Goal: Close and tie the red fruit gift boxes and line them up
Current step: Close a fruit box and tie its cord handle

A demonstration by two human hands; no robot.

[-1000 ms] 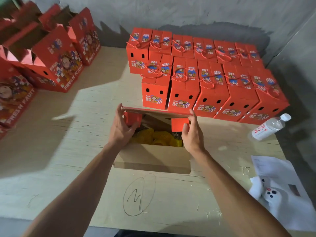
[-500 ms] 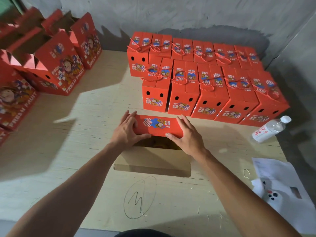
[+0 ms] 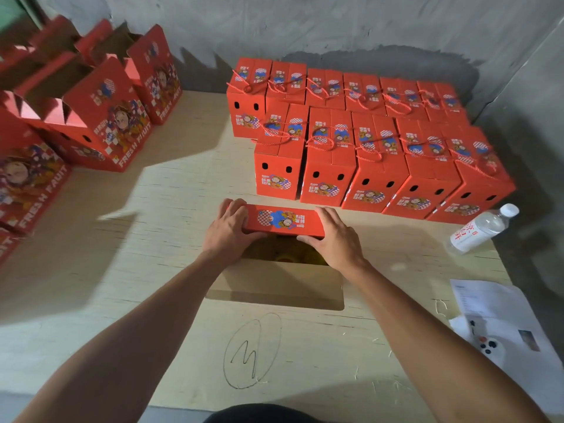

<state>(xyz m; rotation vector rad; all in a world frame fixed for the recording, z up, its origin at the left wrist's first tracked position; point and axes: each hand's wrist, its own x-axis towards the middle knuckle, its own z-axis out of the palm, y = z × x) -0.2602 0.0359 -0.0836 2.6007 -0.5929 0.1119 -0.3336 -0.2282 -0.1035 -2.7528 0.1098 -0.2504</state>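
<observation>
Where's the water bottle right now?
The water bottle lies on its side at the table's right edge, beside the rightmost closed gift box.
</observation>
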